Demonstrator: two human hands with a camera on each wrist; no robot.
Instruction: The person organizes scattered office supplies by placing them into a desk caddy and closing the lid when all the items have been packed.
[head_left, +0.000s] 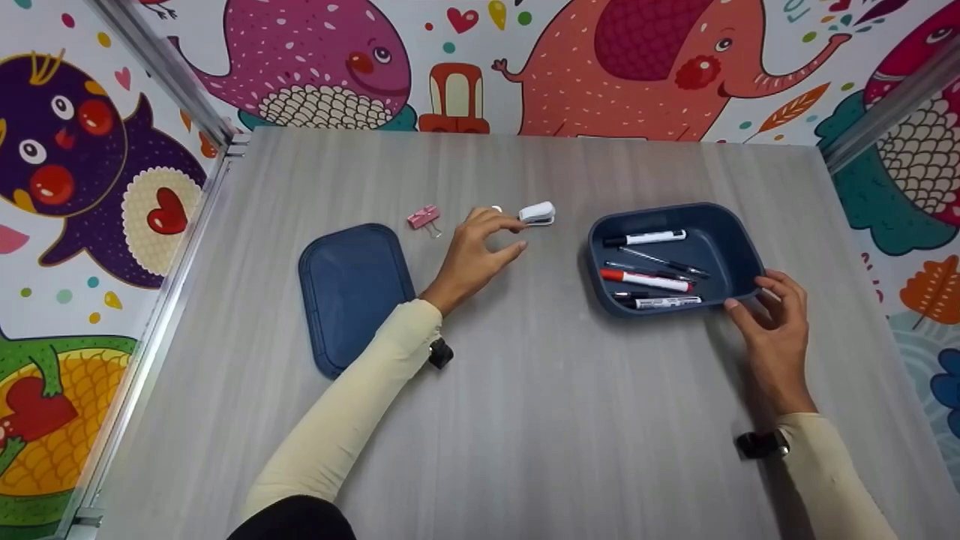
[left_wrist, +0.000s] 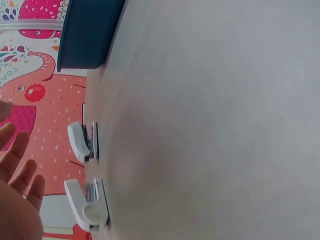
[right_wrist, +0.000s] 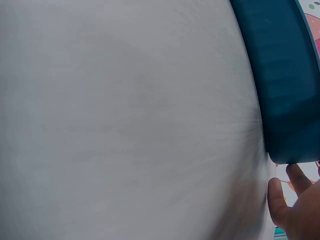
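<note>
My left hand [head_left: 478,255] reaches over the table with thumb and fingers apart, holding nothing. Just past its fingertips lies a small white stapler [head_left: 537,214]. The left wrist view shows a second white stapler [left_wrist: 87,205] beside the first; in the head view that one is mostly hidden behind my hand. My right hand [head_left: 776,345] touches the near right corner of an uncovered dark blue box [head_left: 727,259] with its fingertips. In the box lie a red and white marker [head_left: 646,280], a black-capped white marker [head_left: 646,238] and several other pens.
A dark blue lid [head_left: 352,292] lies flat on the table to the left, partly under my left forearm. Behind it sits a pink binder clip [head_left: 424,217]. Patterned panels [head_left: 465,67] stand along the table's back and sides.
</note>
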